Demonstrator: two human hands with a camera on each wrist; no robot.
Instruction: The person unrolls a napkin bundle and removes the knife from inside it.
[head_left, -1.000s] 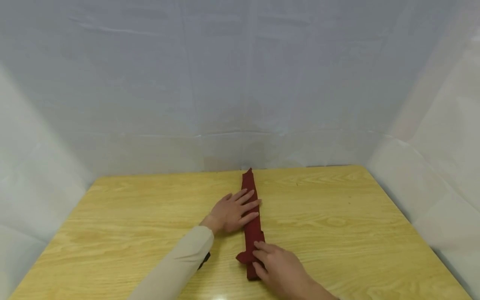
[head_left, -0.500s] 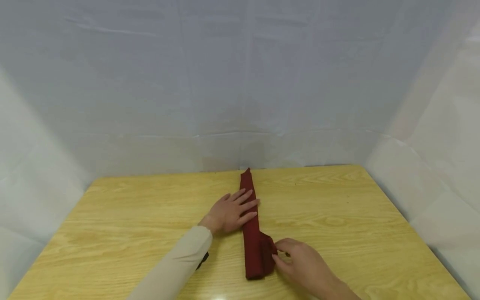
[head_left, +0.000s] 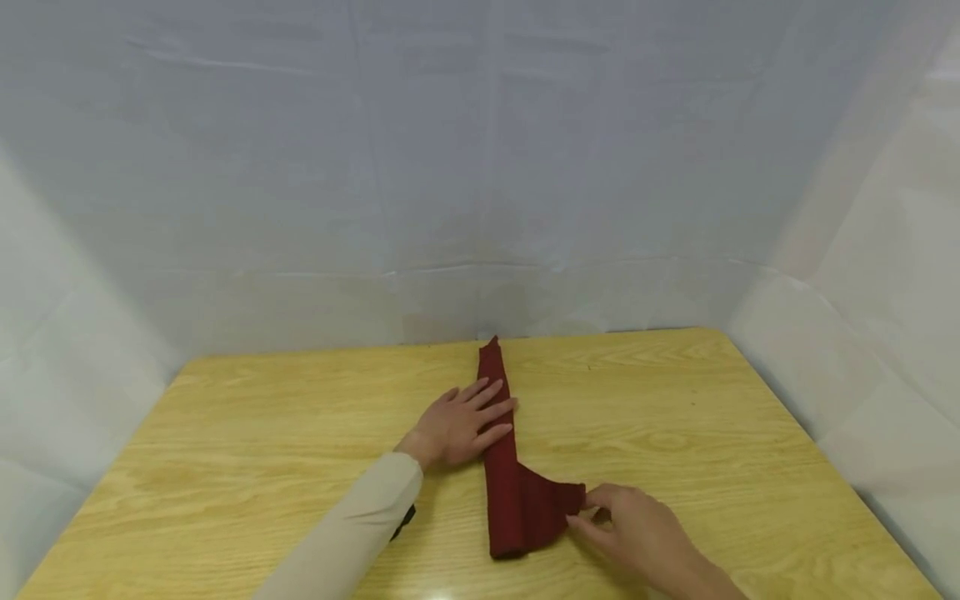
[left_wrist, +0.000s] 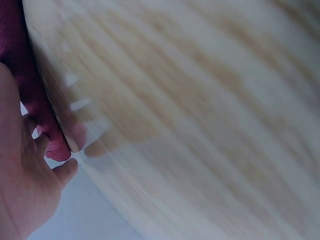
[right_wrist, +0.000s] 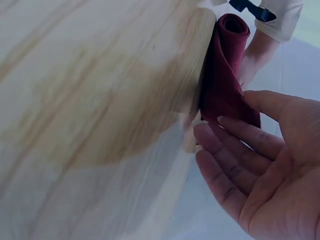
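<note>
A dark-red cloth (head_left: 504, 508), mostly in a long, narrow roll, is seen mid-table, stretched lengthwise from the far edge of the wood-grained table (head_left: 262, 442) toward its near side. The roll's midsection, abt. the table's center, is covered by a L hand (head_left: 459, 425), w/ fingers spread apart & laid across it; the back of the hand is turned up, the wrist set toward the table's L edge. Nearer the table's front, a loose flap (head_left: 543, 504) is extended from the roll toward the table's R edge, its corner pinched btwn thumb & forefinger of a R hand (head_left: 637, 529). In the R wrist view, that hand's other fingers are held loosely out & the roll's coiled end is shown. The L forearm is clad in a cream sleeve (head_left: 345, 533), w/ a sm. blk item (head_left: 406, 522) beside it. The table is bordered at back & both sides by pale sheeting (head_left: 450, 167).
</note>
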